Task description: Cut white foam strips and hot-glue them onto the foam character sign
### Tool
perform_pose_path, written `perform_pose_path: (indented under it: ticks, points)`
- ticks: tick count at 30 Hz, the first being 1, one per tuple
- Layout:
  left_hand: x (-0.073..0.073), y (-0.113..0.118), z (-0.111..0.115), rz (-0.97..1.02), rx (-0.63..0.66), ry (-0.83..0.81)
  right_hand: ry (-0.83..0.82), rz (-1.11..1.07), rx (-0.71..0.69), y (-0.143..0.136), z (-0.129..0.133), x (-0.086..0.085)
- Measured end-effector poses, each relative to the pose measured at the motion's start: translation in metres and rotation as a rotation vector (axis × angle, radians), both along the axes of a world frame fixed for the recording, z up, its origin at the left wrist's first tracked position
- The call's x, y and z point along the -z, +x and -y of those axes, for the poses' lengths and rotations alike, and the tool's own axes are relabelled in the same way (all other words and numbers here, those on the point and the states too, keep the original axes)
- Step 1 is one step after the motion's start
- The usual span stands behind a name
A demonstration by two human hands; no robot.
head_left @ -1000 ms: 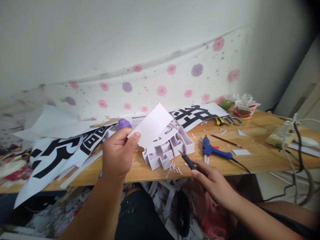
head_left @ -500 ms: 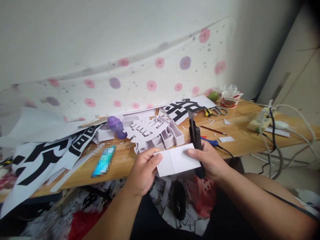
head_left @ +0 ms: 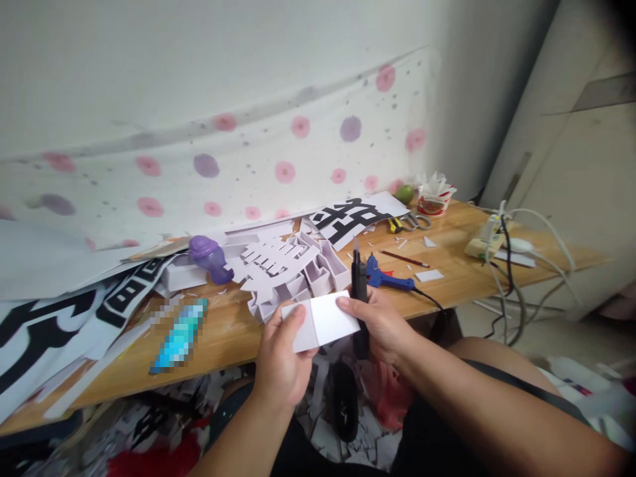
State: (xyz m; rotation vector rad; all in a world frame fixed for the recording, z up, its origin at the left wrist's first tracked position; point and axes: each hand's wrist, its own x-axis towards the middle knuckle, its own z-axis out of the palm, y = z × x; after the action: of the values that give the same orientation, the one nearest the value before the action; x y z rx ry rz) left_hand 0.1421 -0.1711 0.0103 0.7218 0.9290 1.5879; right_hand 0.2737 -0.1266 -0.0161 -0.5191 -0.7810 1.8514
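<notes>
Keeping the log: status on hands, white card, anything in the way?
Left hand on white card, left end. Right hand on right end, also gripping black utility knife, upright. Card bent along one line. Blue glue gun beyond, seemingly not blocking.

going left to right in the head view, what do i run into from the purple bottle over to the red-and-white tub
Purple bottle → left hand → white card → black cutter → blue glue gun → red-and-white tub.
</notes>
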Motion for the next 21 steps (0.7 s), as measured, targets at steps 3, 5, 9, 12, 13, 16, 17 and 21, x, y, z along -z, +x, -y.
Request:
perform_pose_path:
  ticks: [3,5,9,12,13,16,17,21]
  points:
    - [0.0,0.005,-0.004,0.046,-0.096,0.001,-0.004,-0.004,0.084,-0.006,-0.001,-0.004]
    - [-0.001,0.007,-0.006,0.069,-0.114,0.002,0.001,-0.005,0.134,-0.008,-0.001,-0.007]
    - [-0.004,0.009,-0.009,0.102,-0.123,-0.002,-0.003,-0.007,0.214,-0.011,-0.001,-0.013]
    - [-0.006,0.006,-0.017,0.08,-0.119,0.004,0.006,0.028,0.267,-0.013,0.002,-0.014]
    - [-0.007,0.002,-0.023,0.076,-0.147,0.002,0.027,0.055,0.303,-0.012,0.004,-0.015]
    - [-0.011,-0.016,-0.044,0.071,-0.297,0.007,0.133,0.194,0.444,0.002,0.003,-0.02]
    - [-0.012,-0.023,-0.05,0.06,-0.314,0.016,0.174,0.272,0.484,0.012,-0.002,-0.022]
    - [-0.009,-0.032,-0.054,-0.058,-0.243,0.024,0.339,0.884,0.619,0.075,-0.055,-0.029]
